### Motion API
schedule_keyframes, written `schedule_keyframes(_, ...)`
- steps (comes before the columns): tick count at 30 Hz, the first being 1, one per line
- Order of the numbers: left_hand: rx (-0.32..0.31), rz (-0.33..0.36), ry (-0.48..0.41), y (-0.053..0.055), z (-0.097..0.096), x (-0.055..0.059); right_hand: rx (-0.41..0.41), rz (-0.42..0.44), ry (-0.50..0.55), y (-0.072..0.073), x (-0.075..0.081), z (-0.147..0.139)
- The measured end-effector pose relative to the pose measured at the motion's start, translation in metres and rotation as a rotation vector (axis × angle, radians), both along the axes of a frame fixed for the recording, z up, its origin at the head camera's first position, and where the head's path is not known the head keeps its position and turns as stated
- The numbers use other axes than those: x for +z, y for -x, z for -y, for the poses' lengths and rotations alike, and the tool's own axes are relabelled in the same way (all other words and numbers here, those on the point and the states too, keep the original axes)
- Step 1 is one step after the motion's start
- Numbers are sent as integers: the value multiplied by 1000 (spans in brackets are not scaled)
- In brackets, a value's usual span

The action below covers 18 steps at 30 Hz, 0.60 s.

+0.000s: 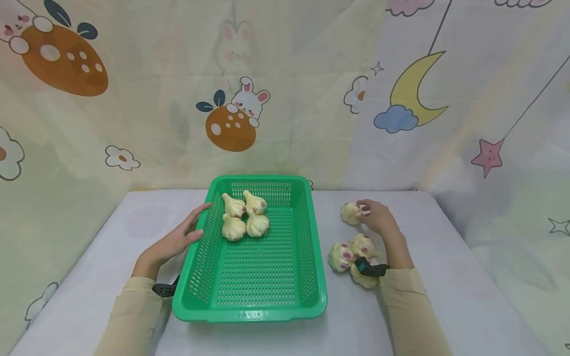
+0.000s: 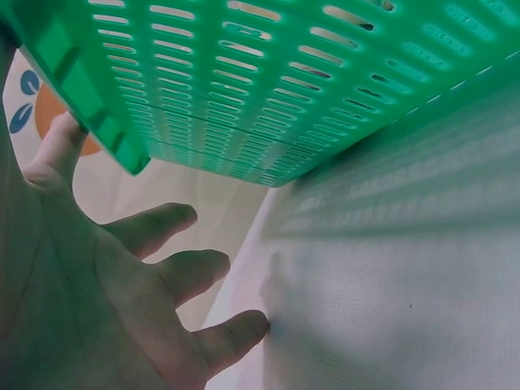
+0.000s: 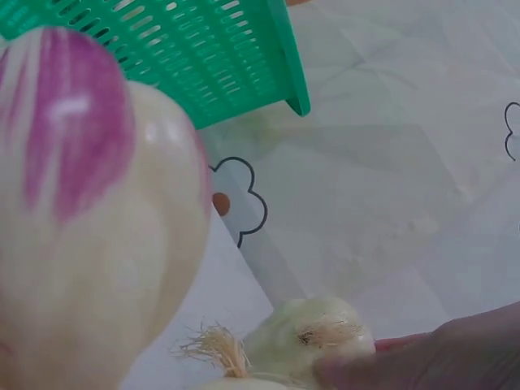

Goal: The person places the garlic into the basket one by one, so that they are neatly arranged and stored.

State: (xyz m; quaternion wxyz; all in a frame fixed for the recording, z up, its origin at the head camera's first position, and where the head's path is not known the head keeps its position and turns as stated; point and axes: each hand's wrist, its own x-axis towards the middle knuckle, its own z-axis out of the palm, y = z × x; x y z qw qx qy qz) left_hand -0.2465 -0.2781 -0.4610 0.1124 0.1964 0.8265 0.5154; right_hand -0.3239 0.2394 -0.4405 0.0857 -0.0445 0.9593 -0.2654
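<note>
My left hand (image 1: pixel 171 241) rests at the left rim of a green plastic basket (image 1: pixel 249 315), fingers spread and fairly straight. In the left wrist view, one fingertip meets the rim while the other fingers stand apart below it. Several garlic bulbs (image 1: pixel 233 228) sit together in the basket's far left part. To the right of the basket, my right hand (image 1: pixel 379 217) pinches the stem side of a single garlic bulb (image 1: pixel 349 213) at the table's far part. Its fingertips overlap that bulb (image 3: pixel 305 333) in the right wrist view.
Three purple-streaked garlic bulbs (image 1: pixel 341 257) lie clustered on the white table (image 1: pixel 445 277), beside and partly under my right wrist with its black strap (image 1: pixel 371 267). A printed cloth (image 1: pixel 303 123) hangs behind the table. Another black strap (image 1: pixel 166 289) is on my left wrist.
</note>
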Motion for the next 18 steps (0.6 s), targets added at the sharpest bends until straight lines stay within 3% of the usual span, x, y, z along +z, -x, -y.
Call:
schedule_keyframes(7,2,7,-7,-1,-1,2,0,63,-9,0,0,3)
schedule_keyframes(18,-1,8,-8,1,0,0,-76,30,74,-1,-6,8)
